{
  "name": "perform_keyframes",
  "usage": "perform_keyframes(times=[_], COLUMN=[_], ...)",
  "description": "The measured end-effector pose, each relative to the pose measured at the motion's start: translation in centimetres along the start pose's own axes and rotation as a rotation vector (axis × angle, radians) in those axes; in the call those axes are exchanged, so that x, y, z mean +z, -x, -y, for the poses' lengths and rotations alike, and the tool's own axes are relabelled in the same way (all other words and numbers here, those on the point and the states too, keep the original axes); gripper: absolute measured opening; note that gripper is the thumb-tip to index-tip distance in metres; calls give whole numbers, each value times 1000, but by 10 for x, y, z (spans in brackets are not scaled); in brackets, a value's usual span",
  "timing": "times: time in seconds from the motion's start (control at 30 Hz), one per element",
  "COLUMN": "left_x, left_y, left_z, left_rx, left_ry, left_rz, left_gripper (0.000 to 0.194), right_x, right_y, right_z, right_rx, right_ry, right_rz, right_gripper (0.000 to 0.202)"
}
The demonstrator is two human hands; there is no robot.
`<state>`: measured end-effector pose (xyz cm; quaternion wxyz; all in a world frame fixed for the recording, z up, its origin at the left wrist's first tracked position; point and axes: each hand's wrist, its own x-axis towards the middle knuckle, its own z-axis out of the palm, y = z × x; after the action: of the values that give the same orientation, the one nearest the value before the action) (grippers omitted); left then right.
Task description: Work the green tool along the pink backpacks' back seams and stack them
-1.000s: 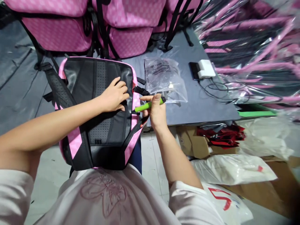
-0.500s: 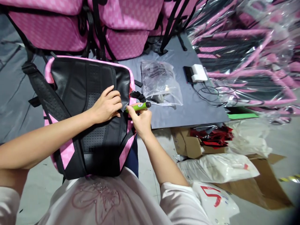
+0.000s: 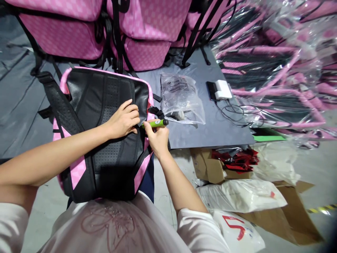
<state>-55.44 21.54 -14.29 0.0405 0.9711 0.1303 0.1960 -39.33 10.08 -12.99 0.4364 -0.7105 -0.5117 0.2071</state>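
Note:
A black backpack with pink checked edges leans from the table's edge against my body, its padded back and straps facing up. My left hand rests on the back panel, fingers bent and pressed together at the panel's right side, gripping the backpack's fabric there; the thumb is partly hidden. Between the thumb and fingers of my right hand is a green marker with black ends. It lies almost level, its left end touching or very close to the backpack beside my left fingertips.
Pink checked backpacks stand along the back of the grey table. A clear plastic bag, a phone and a white charger with cable lie to the right. Beyond are plastic-wrapped backpacks; below, cardboard boxes and white bags.
The view has shifted slightly, so the table and the things on it appear a little lower. The marker has tipped closer to level; both hands keep their hold at the same spot.

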Motion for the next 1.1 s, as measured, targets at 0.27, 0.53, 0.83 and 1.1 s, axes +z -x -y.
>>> perform_keyframes(times=[0.27,0.53,0.83,1.1], left_x=[3,-1,-3,-32], left_y=[0,-2,-1,-19], left_z=[1,4,4,12], left_rx=[1,12,28,40], left_ry=[7,13,-21,-91], left_rz=[-13,19,15,147], left_gripper=[26,27,28,24], right_x=[0,2,1,-7], right_y=[-2,-3,2,9], right_z=[-2,-1,-4,1], right_rx=[56,79,79,50], right_ry=[50,-24,-90,-46], right_rz=[12,3,-48,25], right_gripper=[35,35,29,28])
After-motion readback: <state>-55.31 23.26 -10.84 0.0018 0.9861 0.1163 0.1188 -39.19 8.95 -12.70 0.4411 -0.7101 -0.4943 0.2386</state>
